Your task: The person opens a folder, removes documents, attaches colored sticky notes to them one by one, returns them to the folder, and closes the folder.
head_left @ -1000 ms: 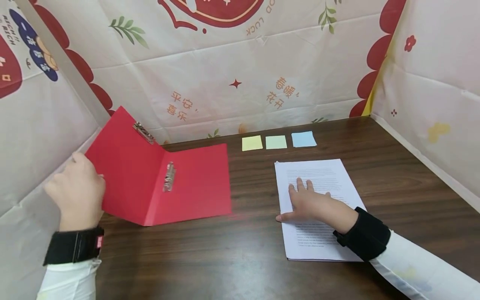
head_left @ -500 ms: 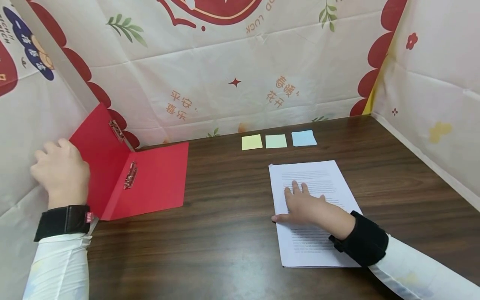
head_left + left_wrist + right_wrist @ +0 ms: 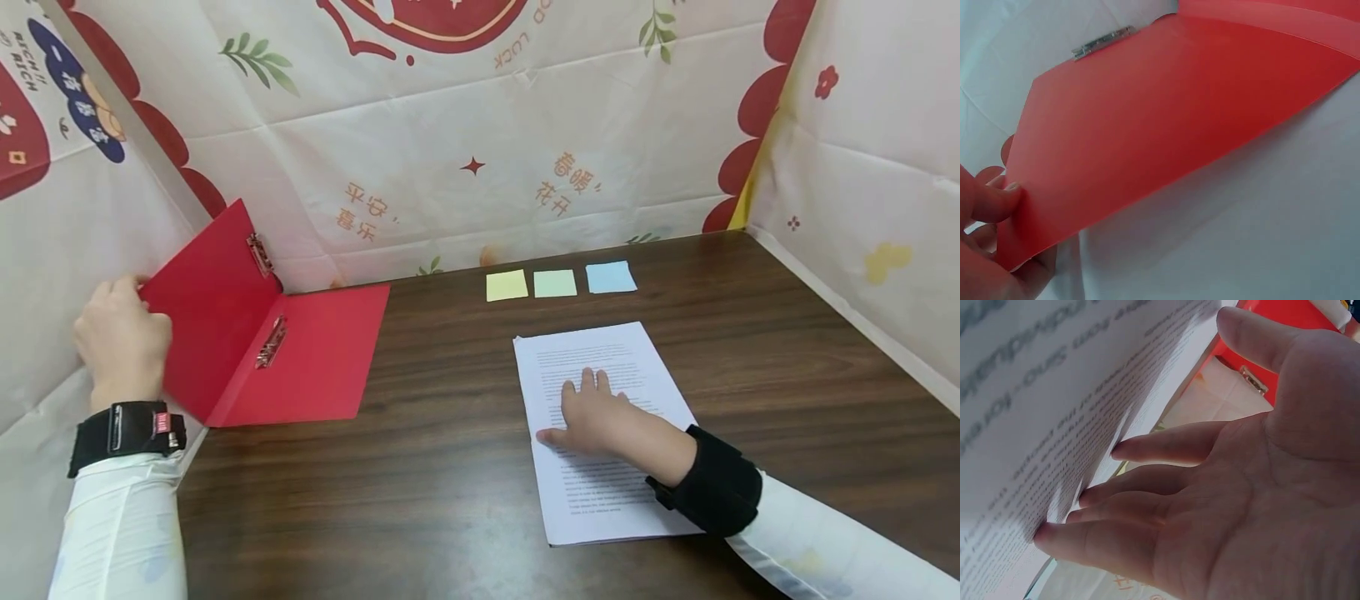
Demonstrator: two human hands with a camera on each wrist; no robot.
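An open red folder [image 3: 300,367] lies at the table's left, its left cover [image 3: 210,308] raised against the cloth wall. My left hand [image 3: 120,342] pinches that cover's outer edge; the left wrist view shows thumb and fingers [image 3: 997,203] on the red cover [image 3: 1179,112]. Two metal clips [image 3: 270,342] sit inside the folder. A stack of printed white paper [image 3: 592,425] lies right of centre. My right hand [image 3: 592,412] presses flat on it with straight fingers [image 3: 1147,487] touching the printed paper [image 3: 1035,412].
Three sticky-note pads, yellow [image 3: 506,285], green [image 3: 555,283] and blue [image 3: 611,277], lie in a row at the back of the dark wooden table [image 3: 435,467]. Printed cloth walls [image 3: 480,150] enclose the table on the left, back and right.
The folder was drawn left toward the wall, its cover held up by my left hand. My right hand slid the paper stack leftward and turned it slightly.
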